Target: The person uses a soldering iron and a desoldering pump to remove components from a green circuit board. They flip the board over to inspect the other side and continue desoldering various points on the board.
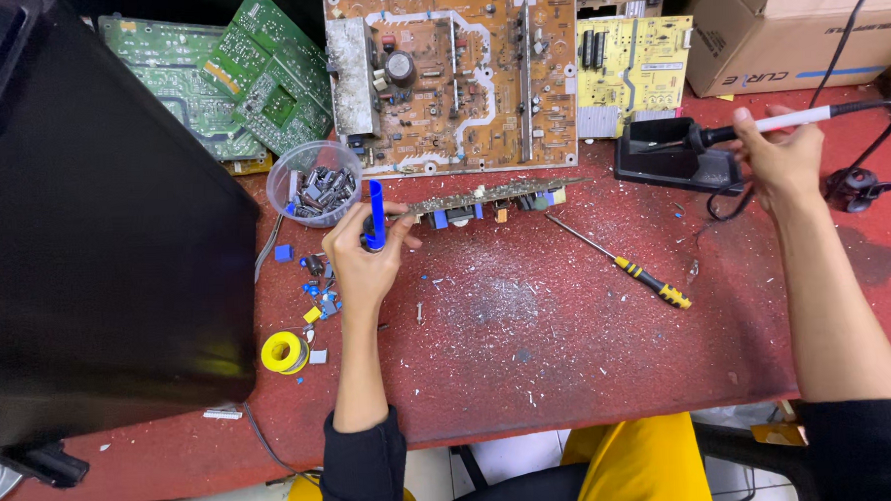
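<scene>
Circuit board (488, 198) stands on edge mid-frame, long axis running left-right; our left hand (365, 251) clamps its left end together with a blue tool (375, 215) | our right hand (780, 155), upper right and well apart, is closed around the soldering iron (757, 126); its tip rests in the black stand (671, 154) | left hand nearer

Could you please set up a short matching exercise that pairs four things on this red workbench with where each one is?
1 screwdriver
2 solder spool
3 plastic cup
4 soldering iron

A in the right hand
B lying on the workbench between the two arms
C just behind the left hand
D left of the left forearm

Pairs: 1-B, 2-D, 3-C, 4-A
</scene>
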